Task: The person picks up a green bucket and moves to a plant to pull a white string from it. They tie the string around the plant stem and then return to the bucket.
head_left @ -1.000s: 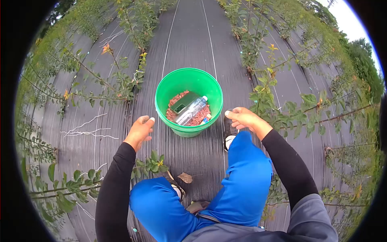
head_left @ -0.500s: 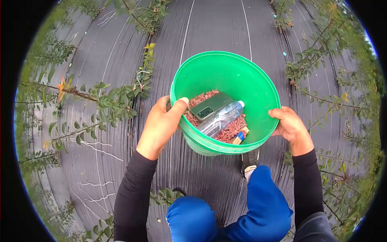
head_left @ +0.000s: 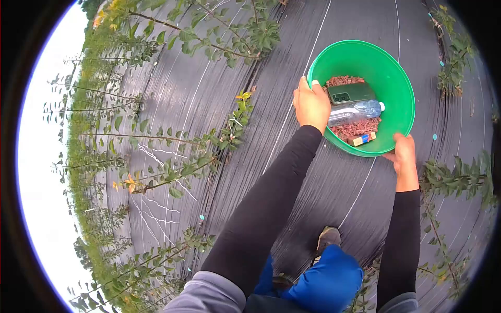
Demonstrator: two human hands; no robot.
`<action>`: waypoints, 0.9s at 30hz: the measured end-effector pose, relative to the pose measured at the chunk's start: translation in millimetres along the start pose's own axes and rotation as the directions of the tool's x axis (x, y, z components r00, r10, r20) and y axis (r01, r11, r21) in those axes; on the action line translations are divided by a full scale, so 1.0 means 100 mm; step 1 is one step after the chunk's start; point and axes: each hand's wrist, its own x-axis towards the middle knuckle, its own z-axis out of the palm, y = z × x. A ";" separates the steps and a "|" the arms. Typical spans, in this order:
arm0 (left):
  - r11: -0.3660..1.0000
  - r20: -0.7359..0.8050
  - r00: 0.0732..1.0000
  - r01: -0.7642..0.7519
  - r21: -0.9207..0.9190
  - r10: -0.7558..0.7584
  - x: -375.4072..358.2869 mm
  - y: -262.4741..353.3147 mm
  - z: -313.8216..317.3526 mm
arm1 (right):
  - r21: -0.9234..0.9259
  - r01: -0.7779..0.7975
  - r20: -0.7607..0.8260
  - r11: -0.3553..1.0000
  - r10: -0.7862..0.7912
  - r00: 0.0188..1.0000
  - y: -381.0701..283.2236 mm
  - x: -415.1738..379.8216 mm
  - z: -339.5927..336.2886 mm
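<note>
Green plastic forms the bucket (head_left: 395, 73), positioned at the upper right of the head view over black woven ground cover (head_left: 250, 161), its open mouth facing the camera; its base is hidden, so contact with the ground cannot be determined. The left hand (head_left: 311, 106) grips the rim at its left side, thumb over the edge and fingers curled around the outside. The right hand (head_left: 405, 155) grips the lower right of the rim, thumb at the edge and the other fingers partly concealed beneath. Both grips are closed on the bucket. Within it, a bed of short reddish strips (head_left: 360, 128) carries three objects: a dark green smartphone (head_left: 355, 92), camera side up; a clear plastic bottle (head_left: 355, 111), lying on its side just below the phone in the view, its white cap (head_left: 382, 107) directed right; and a small block-shaped item (head_left: 362, 139) with blue and cream faces, near the lower wall. Black sleeves (head_left: 269, 195) cover both forearms. Below the bucket in the view appear a dark shoe (head_left: 328, 239) and a leg in blue trousers (head_left: 334, 276). Leafy shrubs (head_left: 240, 116) border the ground cover on both sides, and loose white strings (head_left: 155, 211) lie among the branches at left.
</note>
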 end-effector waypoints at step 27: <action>0.714 -0.103 0.744 -0.580 0.392 0.660 -0.17 0.07 -0.18 | -0.191 0.211 -0.488 0.959 -0.279 0.827 -0.16 -1.38 -0.01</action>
